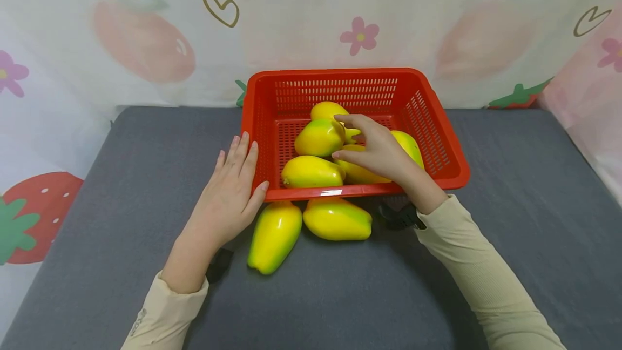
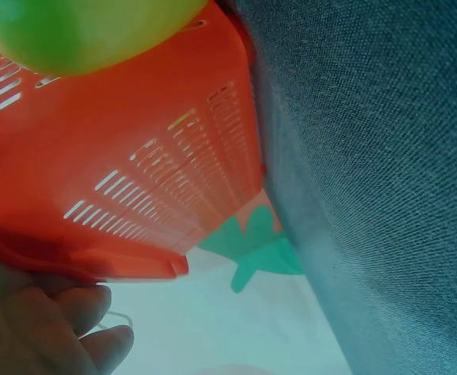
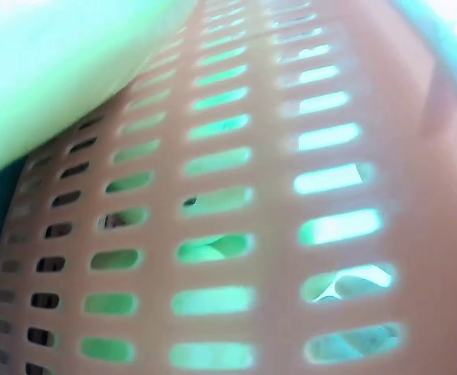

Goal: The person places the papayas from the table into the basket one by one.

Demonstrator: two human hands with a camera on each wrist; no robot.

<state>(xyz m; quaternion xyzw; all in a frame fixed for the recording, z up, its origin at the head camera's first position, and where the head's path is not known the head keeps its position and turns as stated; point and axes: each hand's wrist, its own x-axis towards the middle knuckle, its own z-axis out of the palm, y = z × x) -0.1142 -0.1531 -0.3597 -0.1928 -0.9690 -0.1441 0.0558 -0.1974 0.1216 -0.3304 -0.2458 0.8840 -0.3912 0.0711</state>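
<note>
A red plastic basket (image 1: 423, 123) holds several glossy yellow-green papayas. My left hand (image 1: 225, 193) rests on its left rim, fingers straight and the thumb at the front corner. In the left wrist view, fingers (image 2: 87, 312) show beside the basket's rim (image 2: 134, 266). My right hand (image 1: 374, 147) is over the basket, thumb and forefinger spread apart. Their tips are right at the side of an upper papaya (image 1: 319, 138). Below it lies another papaya (image 1: 313, 172) near the front wall. The right wrist view shows only the slotted basket wall (image 3: 275, 195) and a blurred papaya (image 3: 64, 62).
Two papayas lie on the grey cloth before the basket, one lengthwise (image 1: 275, 237) and one sideways (image 1: 337, 219). Behind the table (image 1: 515, 220) hangs a printed fabric backdrop (image 1: 301, 31), close to the basket's back wall.
</note>
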